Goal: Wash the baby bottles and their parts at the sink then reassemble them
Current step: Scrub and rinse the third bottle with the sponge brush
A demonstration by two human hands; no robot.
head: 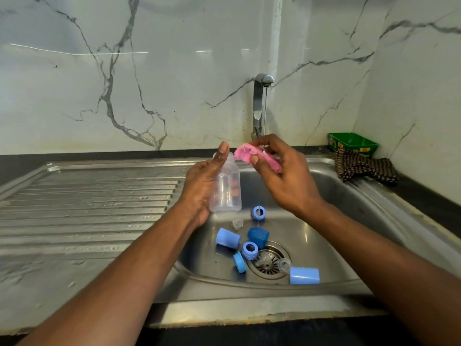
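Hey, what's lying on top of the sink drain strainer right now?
A clear teat lies on the drain strainer; a second clear teat sits at its right edge, beside a blue cap. The holes beneath the teats are covered.

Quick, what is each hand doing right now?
Left hand: holds the clear bottle upright over the sink.
Right hand: pinches the pink sponge under the tap.
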